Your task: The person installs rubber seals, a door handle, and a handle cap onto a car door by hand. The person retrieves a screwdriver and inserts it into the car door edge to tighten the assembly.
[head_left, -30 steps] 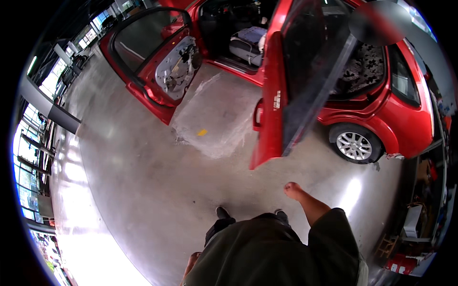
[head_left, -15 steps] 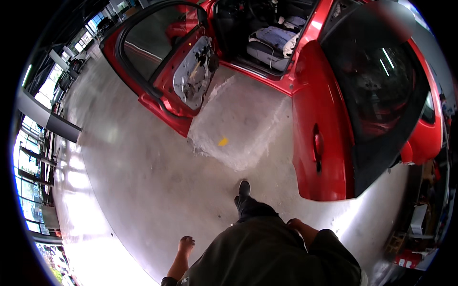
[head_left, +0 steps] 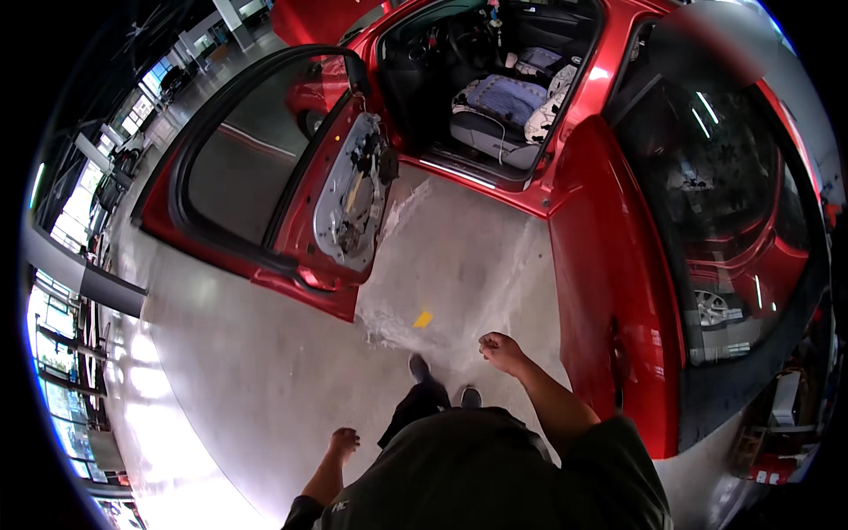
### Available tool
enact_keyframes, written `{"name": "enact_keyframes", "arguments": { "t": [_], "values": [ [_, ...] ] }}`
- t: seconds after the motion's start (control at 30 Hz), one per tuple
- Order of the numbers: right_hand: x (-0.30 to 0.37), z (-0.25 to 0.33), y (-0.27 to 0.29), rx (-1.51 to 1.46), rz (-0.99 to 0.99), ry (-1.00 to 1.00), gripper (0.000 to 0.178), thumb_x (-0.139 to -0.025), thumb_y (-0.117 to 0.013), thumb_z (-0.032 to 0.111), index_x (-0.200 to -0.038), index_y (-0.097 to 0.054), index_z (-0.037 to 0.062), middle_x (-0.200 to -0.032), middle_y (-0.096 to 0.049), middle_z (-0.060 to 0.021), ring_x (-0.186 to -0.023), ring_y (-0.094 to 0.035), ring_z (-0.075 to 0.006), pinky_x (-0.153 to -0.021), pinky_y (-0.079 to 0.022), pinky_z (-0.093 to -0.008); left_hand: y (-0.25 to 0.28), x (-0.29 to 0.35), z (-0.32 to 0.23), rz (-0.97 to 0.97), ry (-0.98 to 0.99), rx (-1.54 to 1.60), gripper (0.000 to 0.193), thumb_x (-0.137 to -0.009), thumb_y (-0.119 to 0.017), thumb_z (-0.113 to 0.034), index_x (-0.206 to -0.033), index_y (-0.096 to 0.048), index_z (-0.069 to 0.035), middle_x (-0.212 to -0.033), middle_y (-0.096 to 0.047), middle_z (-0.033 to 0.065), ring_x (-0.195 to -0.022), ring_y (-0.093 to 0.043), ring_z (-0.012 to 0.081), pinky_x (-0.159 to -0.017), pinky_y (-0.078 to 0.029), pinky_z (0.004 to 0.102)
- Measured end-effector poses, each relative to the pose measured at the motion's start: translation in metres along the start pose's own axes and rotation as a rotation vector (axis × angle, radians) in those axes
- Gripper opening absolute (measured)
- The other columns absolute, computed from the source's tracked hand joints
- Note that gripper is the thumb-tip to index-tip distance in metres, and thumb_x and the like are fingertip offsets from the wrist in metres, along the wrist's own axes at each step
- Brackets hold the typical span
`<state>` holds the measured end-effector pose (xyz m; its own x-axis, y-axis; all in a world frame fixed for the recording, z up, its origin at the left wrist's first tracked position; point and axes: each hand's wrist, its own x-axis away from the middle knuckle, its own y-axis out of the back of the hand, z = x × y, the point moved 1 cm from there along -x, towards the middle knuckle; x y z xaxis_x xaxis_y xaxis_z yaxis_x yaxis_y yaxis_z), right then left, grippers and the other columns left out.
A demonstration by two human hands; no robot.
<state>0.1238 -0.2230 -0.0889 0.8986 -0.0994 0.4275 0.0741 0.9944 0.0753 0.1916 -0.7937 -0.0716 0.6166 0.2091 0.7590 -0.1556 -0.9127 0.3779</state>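
My right hand point(head_left: 502, 352) is out ahead of me over the floor, its fingers curled in with nothing visible in them. Low on my left side hangs my left hand point(head_left: 344, 441), fingers loosely bent and slightly apart, holding nothing I can see. Neither touches anything. Ahead stands a red car with two side doors swung wide. The front door point(head_left: 305, 281) on the left lacks its inner trim, so the bare metal panel point(head_left: 346, 216) with its openings shows. On the right, the rear door point(head_left: 614, 291) is nearer my right hand.
Through the front doorway a seat point(head_left: 495, 132) with a patterned cover and a steering wheel point(head_left: 468, 40) are visible. A yellow mark point(head_left: 423, 319) lies on the concrete floor point(head_left: 265, 371) between the doors. A grey post point(head_left: 79, 269) stands left; boxes and shelving point(head_left: 782, 415) stand right.
I have stepped closer to the car, and the doors appear larger and lower. My right hand has swung forward from beside my body. The left hand stays low at my side.
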Motion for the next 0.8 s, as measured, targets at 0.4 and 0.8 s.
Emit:
{"name": "enact_keyframes", "arguments": {
  "t": [0.4, 0.8],
  "values": [
    [0.056, -0.081, 0.086, -0.095, -0.421, -0.894, 0.019, -0.097, -0.058, 0.019, -0.083, -0.066, 0.0085, -0.069, -0.063, -0.0057, -0.057, -0.061, -0.018, -0.046, -0.046, -0.0366, -0.101, -0.292, -0.311, 0.338, -0.407, -0.922, 0.033, -0.096, -0.055, -0.029, -0.109, -0.073, -0.005, -0.101, -0.074, 0.0227, -0.093, -0.073, 0.0385, -0.085, -0.057, 0.0523],
    [-0.182, 0.005, 0.103, -0.481, -0.454, -0.704, 0.025, -0.106, -0.062, 0.023, -0.124, -0.065, 0.006, -0.101, -0.074, -0.0113, -0.081, -0.069, -0.0182, -0.069, -0.058, -0.0344, -0.227, -0.281, -0.63, 0.642, -0.732, -0.585, 0.019, -0.101, -0.06, -0.014, -0.115, -0.067, -0.004, -0.104, -0.075, 0.0148, -0.091, -0.073, 0.023, -0.082, -0.058, 0.0375]
  ]
}}
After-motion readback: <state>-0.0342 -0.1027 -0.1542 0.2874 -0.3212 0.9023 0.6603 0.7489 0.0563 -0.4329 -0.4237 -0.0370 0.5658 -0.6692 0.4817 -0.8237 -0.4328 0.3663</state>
